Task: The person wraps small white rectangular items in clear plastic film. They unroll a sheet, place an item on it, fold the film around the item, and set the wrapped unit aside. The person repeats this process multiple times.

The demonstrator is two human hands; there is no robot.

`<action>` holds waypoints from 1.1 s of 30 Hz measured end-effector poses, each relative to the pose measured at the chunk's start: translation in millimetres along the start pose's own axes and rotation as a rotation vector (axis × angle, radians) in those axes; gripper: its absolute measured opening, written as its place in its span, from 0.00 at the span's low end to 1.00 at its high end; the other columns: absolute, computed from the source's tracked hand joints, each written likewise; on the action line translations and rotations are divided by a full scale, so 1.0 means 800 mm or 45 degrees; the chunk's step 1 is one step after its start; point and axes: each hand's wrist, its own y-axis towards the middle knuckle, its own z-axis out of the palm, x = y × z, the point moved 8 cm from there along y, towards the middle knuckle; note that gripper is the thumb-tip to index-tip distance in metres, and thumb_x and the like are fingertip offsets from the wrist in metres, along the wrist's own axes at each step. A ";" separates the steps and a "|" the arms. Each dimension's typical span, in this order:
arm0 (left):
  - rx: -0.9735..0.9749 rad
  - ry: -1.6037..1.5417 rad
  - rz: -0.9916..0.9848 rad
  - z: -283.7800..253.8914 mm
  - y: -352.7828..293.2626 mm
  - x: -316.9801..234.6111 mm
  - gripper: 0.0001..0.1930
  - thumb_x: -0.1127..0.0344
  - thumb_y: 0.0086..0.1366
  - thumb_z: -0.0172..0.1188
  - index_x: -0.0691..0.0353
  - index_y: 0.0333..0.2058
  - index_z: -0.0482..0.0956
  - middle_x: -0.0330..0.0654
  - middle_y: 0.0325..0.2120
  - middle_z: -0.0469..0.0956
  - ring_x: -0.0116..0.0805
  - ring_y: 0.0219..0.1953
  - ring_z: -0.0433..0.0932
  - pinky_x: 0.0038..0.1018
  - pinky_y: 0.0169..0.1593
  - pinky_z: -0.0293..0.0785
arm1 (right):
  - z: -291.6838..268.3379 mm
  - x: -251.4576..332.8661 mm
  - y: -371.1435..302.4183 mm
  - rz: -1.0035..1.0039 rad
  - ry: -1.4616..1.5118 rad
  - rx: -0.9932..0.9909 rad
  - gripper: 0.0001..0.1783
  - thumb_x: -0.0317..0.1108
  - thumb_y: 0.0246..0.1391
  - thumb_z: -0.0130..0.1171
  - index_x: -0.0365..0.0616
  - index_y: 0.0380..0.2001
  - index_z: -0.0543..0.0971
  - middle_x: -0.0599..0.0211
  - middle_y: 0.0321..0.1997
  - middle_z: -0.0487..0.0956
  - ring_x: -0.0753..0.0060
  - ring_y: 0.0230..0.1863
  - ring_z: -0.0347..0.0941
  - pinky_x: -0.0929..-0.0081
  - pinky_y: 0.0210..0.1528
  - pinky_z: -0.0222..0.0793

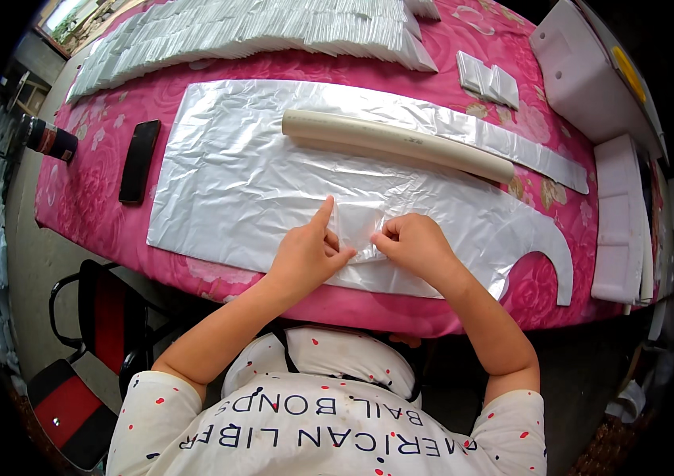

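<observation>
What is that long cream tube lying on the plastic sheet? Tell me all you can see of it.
The tube is a long, straight, cream-coloured pipe, smooth and matte like plastic. It lies flat and slightly slanted across the upper part of the white plastic sheet, beyond both hands. Only the sheet touches it; its ends are plain cuts.

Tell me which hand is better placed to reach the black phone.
Left. The left hand is on the folded plastic piece, on the side nearer the black phone; the right hand would probably have to cross over.
</observation>
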 end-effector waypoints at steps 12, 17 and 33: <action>-0.195 0.725 0.772 0.030 -0.021 -0.057 0.35 0.63 0.53 0.60 0.72 0.56 0.59 0.55 0.59 0.57 0.50 0.60 0.58 0.38 0.61 0.55 | -0.001 0.000 0.001 0.009 -0.087 -0.033 0.16 0.41 0.46 0.54 0.39 0.19 0.79 0.57 0.15 0.74 0.61 0.18 0.71 0.67 0.25 0.65; -0.080 0.798 0.606 0.057 -0.008 -0.045 0.42 0.52 0.54 0.58 0.75 0.59 0.52 0.58 0.61 0.50 0.51 0.65 0.46 0.42 0.65 0.42 | -0.001 -0.002 0.002 0.056 -0.036 -0.019 0.16 0.41 0.44 0.51 0.40 0.16 0.79 0.57 0.15 0.75 0.57 0.20 0.73 0.65 0.27 0.68; -0.127 0.884 0.541 0.069 0.002 -0.030 0.51 0.42 0.51 0.55 0.75 0.61 0.44 0.58 0.63 0.44 0.50 0.67 0.38 0.43 0.66 0.30 | 0.005 0.010 -0.019 -0.042 -0.261 -0.195 0.11 0.39 0.39 0.61 0.42 0.22 0.78 0.64 0.17 0.77 0.66 0.20 0.74 0.72 0.25 0.68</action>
